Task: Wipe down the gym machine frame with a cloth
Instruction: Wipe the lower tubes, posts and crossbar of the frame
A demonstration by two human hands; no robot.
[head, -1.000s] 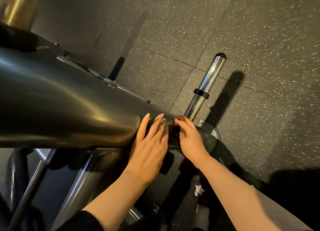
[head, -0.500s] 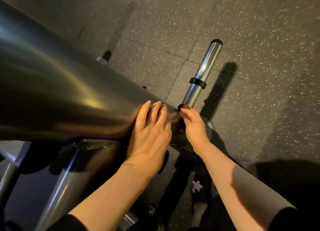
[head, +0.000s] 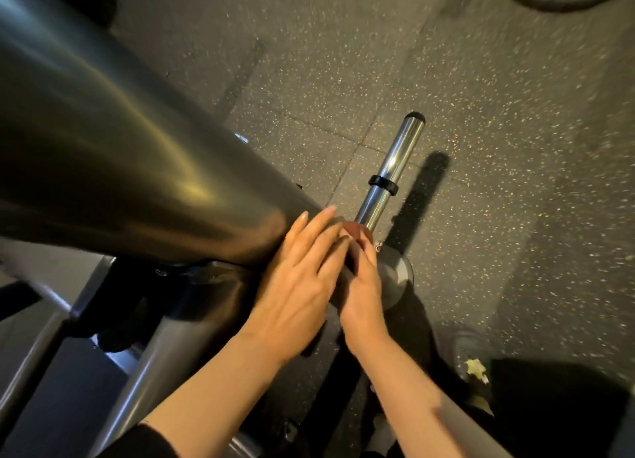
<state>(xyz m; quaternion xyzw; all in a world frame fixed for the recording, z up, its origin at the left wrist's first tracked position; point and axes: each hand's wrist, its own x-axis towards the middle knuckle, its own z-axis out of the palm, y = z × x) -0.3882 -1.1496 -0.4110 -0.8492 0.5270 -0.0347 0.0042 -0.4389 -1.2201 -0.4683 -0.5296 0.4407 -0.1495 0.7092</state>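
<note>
From the head view, the left hand [head: 302, 282] is lying flat with straight fingers pressed on the lower end of the thick dark frame tube [head: 113, 155], which is slanting down from upper left. Just beside it, the right hand [head: 360, 285] is touching a small reddish-brown piece [head: 354, 231], possibly the cloth; I cannot tell whether it is pinching it. A chrome peg [head: 395, 165] with a black collar [head: 383, 184] is rising behind them over the speckled floor [head: 515, 148].

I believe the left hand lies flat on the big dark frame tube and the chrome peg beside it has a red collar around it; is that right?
Nearly. In the head view the left hand does lie flat on the dark frame tube, fingers straight. The chrome peg stands beside it, but its collar is black, not red.
</note>
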